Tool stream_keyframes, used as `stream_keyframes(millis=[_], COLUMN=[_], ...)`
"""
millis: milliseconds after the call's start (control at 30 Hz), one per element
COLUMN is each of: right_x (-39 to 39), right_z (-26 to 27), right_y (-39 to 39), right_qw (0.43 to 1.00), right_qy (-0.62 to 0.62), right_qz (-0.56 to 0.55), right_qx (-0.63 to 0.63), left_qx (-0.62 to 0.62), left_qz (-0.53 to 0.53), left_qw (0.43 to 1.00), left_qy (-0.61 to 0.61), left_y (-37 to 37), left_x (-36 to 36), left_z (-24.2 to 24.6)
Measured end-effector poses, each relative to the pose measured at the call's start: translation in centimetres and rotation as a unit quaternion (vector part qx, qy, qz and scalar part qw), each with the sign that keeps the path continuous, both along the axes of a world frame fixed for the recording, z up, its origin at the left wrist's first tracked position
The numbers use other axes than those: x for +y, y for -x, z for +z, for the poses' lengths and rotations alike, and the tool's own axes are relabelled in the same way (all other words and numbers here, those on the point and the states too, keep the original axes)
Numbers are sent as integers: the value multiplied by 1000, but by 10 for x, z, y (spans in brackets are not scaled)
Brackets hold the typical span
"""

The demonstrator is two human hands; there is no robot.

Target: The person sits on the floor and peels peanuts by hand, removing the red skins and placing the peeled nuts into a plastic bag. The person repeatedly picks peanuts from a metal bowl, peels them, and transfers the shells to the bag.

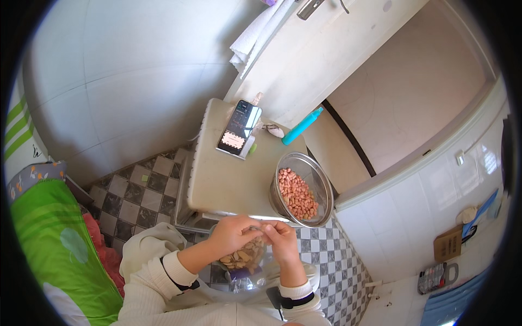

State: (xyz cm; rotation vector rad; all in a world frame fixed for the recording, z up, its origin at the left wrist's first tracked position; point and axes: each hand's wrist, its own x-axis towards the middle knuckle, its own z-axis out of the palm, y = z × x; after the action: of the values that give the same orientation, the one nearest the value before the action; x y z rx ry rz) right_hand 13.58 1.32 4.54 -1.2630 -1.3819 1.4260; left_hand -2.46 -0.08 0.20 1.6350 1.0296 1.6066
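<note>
My left hand (237,235) and my right hand (282,241) meet at the fingertips above my lap. Thumbs and forefingers pinch a small thing, apparently a peanut pod, mostly hidden by the fingers. Right below them, peanut shells or pods (246,256) fill a clear plastic container or bag between my knees; my hands cover part of it. Ahead and to the right, a metal mesh strainer bowl (322,179) stands tilted on the table's near right corner. Shelled pink-skinned peanuts (297,194) lie in it.
On the cream table (228,185) a phone (239,127) leans on a stand, with a teal tube (302,126) and a small white item (275,131) beside it. Bedding in green (69,240) lies at left. A door (293,69) rises behind the table. The floor is checkered tile (136,195).
</note>
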Motion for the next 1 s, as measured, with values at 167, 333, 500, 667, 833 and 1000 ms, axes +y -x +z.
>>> stream_keyframes(millis=[167,333,500,667,833,1000], right_x=[3,1,-4,-7,-10,-7], right_z=[-8,-18,-24,-29,-30,-28], right_y=[-13,-11,-6,-4,-2,-7], right_qw=[999,996,990,985,981,964], right_qy=[29,80,120,148,152,163], right_qz=[39,27,12,-11,-17,16], right_qx=[-5,37,68,90,122,210], left_qx=[-42,-33,-45,-107,-113,-44], left_qz=[-35,-57,-55,-74,-28,-9], left_qw=[997,998,996,982,987,999], left_qy=[56,-9,57,138,108,5], left_y=[-1,1,-5,-13,-20,-16], left_x=[-2,0,-2,-9,-13,-8], left_z=[5,5,-7,-15,-13,-9])
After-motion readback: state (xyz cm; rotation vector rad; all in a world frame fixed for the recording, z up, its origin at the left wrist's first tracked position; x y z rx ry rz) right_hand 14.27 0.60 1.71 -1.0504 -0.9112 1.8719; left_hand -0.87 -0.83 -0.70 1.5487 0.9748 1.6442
